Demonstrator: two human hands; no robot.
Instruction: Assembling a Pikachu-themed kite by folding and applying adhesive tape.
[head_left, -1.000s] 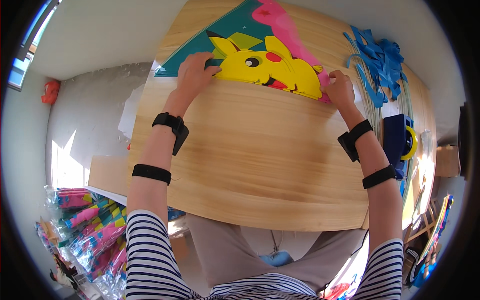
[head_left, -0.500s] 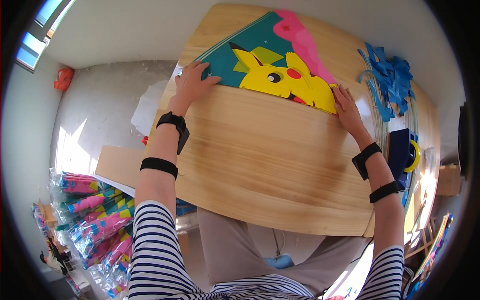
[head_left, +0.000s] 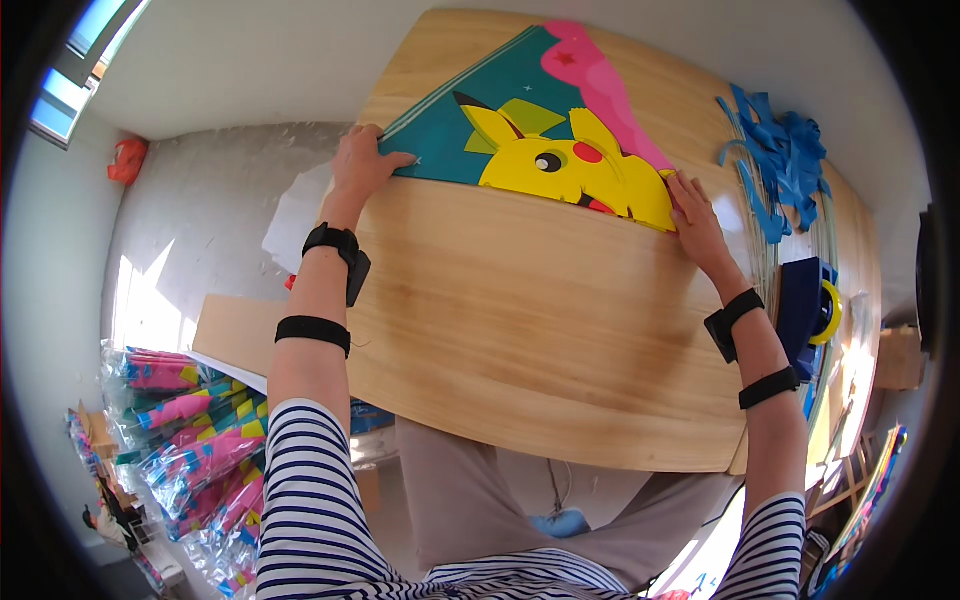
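A folded kite sail [head_left: 440,135], teal and pink with a yellow cartoon character, lies flat on the wooden table [head_left: 520,330]. Its folded straight edge faces me and its point is at the far side. My left hand [head_left: 362,168] rests at the sail's left corner, thumb stretched out along the near edge and the other fingers toward the table's left side. At the right corner, my right hand [head_left: 697,220] has its fingers close together on the sail's edge; its thumb is hard to see. Black straps circle both forearms.
Blue ribbons [head_left: 790,160] lie on thin pale rods [head_left: 752,225] at the table's right. A dark blue tape dispenser [head_left: 797,300] with a yellow roll stands nearer. Clear-wrapped colourful packages [head_left: 195,440] are heaped at lower left. A red bag [head_left: 127,160] sits by the wall.
My left hand has slid left to the sail's corner. The sail's left part has shifted slightly left and nearer to me. My right hand has stayed almost in place.
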